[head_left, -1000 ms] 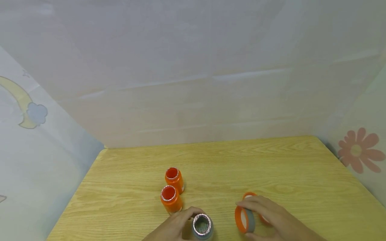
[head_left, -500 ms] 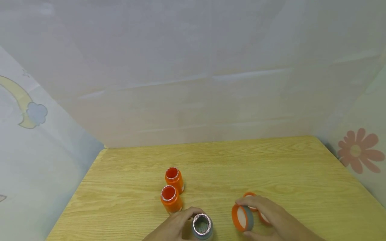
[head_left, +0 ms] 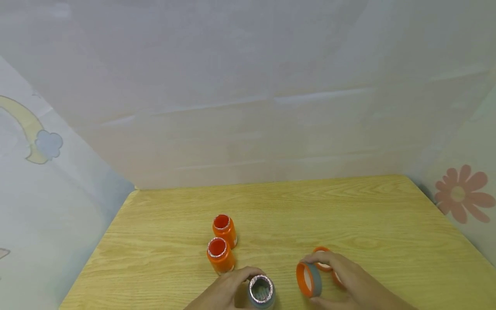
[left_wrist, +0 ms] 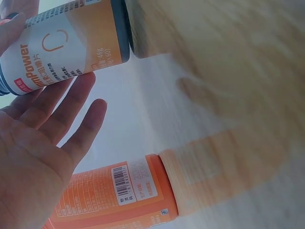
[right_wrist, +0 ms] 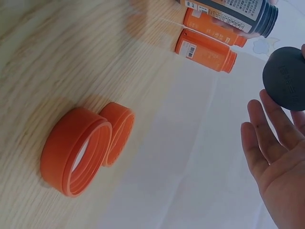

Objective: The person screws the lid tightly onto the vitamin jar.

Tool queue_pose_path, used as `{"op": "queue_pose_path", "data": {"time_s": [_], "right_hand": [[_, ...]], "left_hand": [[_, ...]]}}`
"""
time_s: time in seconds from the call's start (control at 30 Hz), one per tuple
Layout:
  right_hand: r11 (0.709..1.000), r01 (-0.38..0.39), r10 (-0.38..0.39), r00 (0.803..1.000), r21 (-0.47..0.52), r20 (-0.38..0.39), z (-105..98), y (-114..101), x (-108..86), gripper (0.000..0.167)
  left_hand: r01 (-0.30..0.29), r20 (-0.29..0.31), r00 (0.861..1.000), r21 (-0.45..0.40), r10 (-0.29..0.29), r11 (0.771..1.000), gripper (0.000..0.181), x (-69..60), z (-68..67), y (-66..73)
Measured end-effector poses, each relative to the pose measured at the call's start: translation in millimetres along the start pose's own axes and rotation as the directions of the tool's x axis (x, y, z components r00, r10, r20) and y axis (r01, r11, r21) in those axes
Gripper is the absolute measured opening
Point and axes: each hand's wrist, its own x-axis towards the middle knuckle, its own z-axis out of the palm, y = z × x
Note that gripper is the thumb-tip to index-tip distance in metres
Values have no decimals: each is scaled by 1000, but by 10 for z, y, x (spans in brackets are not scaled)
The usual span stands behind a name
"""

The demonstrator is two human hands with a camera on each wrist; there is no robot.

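Note:
My left hand (head_left: pixel 232 285) grips a dark grey supplement bottle (head_left: pixel 262 305) that stands upright with its mouth uncapped and a shiny foil rim. In the left wrist view, thumb and fingers hold the bottle (left_wrist: pixel 62 47) near its neck, the label facing the camera. To the right, my right hand (head_left: pixel 350 277) pinches a grey screw lid (head_left: pixel 317 280) by its edge, tipped so its orange-rimmed inside faces left. The right wrist view has the lid's dark grey top (right_wrist: pixel 286 78). Lid and bottle are apart.
Two open orange bottles (head_left: pixel 225 234) stand just left of the grey one, one behind the other. Two orange lids (right_wrist: pixel 62 152) lie side by side on the wooden table (head_left: pixel 174 219), beneath the right hand. A pale sheet (head_left: pixel 248 142) walls the table's back.
The right hand has shifted slightly left with the lid, and the lid's tilt has turned a little. The left hand and the grey bottle stay practically in place.

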Motion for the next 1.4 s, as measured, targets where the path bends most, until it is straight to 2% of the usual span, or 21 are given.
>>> {"op": "queue_pose_path", "data": {"time_s": [0.2,0.4,0.6,0.8,0.93,1.1,1.27,1.4], "right_hand": [[994,110,-110,994,25,-5,11,7,54,61],[994,88,-91,995,63,47,15,-5,79,60],[992,111,-113,993,68,36,35,-20,95,63],[996,51,-55,996,67,65,22,-39,94,63],[995,49,-55,996,84,64,21,-47,107,62],[990,107,-110,993,93,30,37,-47,130,65],[976,211,-211,977,58,-15,59,-54,170,67],[976,217,-217,976,22,-12,62,-74,187,66]], "left_hand": [[15,-20,1000,8,-14,1000,60,12,7,22],[-10,-11,1000,-10,10,1000,61,45,14,31],[14,10,1000,-14,-14,1000,62,61,18,33],[62,37,997,-25,-61,998,63,68,25,34],[77,58,995,-26,-75,997,63,82,17,51],[68,71,995,-9,-68,998,63,108,17,72],[18,49,999,37,-20,999,61,124,47,60],[-7,42,999,52,5,999,59,125,65,51]]}}
